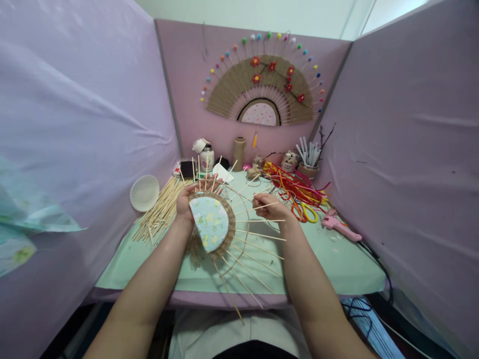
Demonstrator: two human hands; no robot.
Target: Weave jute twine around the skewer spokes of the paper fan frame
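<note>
A half-round fan frame point(212, 225) tilts above the table, its centre covered in pale blue cloth with a yellow-green flower print and edged in woven twine. Thin wooden sticks point(258, 235) spread out from that rim. My left hand point(188, 202) grips the frame at its upper left, fingers behind the sticks. An outer strand of twine point(248, 229) crosses the sticks in a wide arc. My right hand point(266, 205) is closed in a pinch at the right-hand sticks, apparently on the twine; its fingertips are partly hidden. A loose twine bundle point(195, 252) hangs below the frame.
Loose wooden sticks point(159, 214) and a white bowl point(144, 193) lie left. Red and yellow pipe cleaners point(299, 182), scissors point(310, 213) and a pink glue gun point(340, 225) with a cord are right. A finished fan point(262, 75) hangs on the back panel.
</note>
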